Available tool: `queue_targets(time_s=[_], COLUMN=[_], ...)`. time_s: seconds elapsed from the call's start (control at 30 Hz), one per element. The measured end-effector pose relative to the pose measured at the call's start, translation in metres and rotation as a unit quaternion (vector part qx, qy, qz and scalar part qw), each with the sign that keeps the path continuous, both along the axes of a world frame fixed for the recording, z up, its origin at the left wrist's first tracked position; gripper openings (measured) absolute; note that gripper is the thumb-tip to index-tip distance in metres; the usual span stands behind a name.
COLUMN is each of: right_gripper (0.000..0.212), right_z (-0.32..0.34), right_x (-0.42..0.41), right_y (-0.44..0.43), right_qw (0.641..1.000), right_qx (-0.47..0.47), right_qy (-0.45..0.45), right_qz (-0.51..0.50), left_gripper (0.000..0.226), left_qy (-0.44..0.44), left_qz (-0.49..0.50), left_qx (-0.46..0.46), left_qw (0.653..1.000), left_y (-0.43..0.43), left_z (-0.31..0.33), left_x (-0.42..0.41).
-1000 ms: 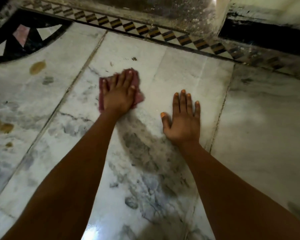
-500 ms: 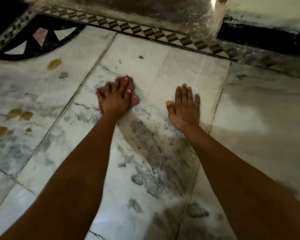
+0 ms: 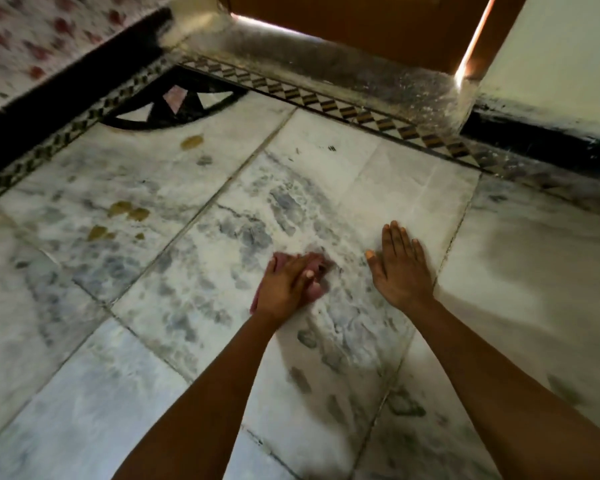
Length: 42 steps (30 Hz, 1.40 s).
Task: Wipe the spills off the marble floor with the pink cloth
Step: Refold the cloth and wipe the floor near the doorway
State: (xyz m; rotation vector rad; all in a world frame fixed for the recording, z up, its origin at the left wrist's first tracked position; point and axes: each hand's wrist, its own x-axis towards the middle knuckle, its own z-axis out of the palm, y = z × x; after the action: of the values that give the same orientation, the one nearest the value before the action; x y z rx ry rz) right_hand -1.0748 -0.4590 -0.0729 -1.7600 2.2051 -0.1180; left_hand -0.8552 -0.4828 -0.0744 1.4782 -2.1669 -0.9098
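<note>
Your left fingers (image 3: 303, 271) lie pressed together and straight on the pink cloth (image 3: 315, 264), angled toward your right thumb. Half a second ago they were fanned over the cloth and reached as far forward as your right fingertips. Now the left hand (image 3: 286, 287) has drawn back toward you and sits nearer the right one. The cloth is bunched under it, showing past the fingertips, behind the knuckles and at the wrist. Motion blur smears these fingers, so you cannot tell where the left thumb lies.

Your right fingers (image 3: 395, 237) are straight and close together, with the thumb spread out to the left. The right hand (image 3: 400, 271) rests flat on the marble floor (image 3: 326, 393), just right of the cloth, as it did before.

Count 2 hands, 1 cloth and at least 5 yellow-brown spills (image 3: 192, 141). All of the spills lie well to the left of your left fingers and ahead of them, apart from the cloth. Blur makes the smallest spots hard to separate.

The view has tipped up since the earlier frame. Beyond your fingers run 1 chequered border strip (image 3: 326, 105), a black inlay (image 3: 174, 105) and a brown door (image 3: 361, 26) cut off at the top. Both forearms run off the bottom edge.
</note>
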Motion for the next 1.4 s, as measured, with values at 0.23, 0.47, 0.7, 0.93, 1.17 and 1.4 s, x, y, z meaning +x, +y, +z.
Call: queue_targets(time_s=[0.23, 0.47, 0.7, 0.93, 1.17, 1.4], right_gripper=[0.084, 0.077, 0.068, 0.077, 0.078, 0.074], right_z=[0.031, 0.058, 0.044, -0.009, -0.038, -0.035], right_x=[0.081, 0.204, 0.266, 0.286, 0.288, 0.29], right_y=[0.003, -0.033, -0.083, -0.141, -0.172, -0.17], right_qw=[0.992, 0.968, 0.949, 0.955, 0.955, 0.959], right_qx=[-0.009, -0.013, 0.003, -0.043, -0.12, -0.105], right_qy=[0.002, -0.001, 0.014, 0.007, 0.01, 0.01], right_qz=[0.129, 0.25, 0.316, 0.293, 0.271, 0.264], left_gripper=[0.03, 0.035, 0.027, 0.05, 0.054, 0.049], left_qy=[0.415, 0.499, 0.364, 0.147, -0.25, -0.249], left_qz=[0.228, 0.341, 0.465, 0.43, 0.287, 0.283], left_qx=[0.185, 0.133, -0.012, -0.082, -0.02, 0.022], left_qw=[0.861, 0.785, 0.807, 0.887, 0.925, 0.926], left_y=[0.009, 0.01, -0.02, -0.08, -0.098, -0.148], left_z=[0.07, 0.092, 0.079, 0.03, -0.029, -0.018], left_x=[0.093, 0.215, 0.284, 0.286, 0.226, 0.239])
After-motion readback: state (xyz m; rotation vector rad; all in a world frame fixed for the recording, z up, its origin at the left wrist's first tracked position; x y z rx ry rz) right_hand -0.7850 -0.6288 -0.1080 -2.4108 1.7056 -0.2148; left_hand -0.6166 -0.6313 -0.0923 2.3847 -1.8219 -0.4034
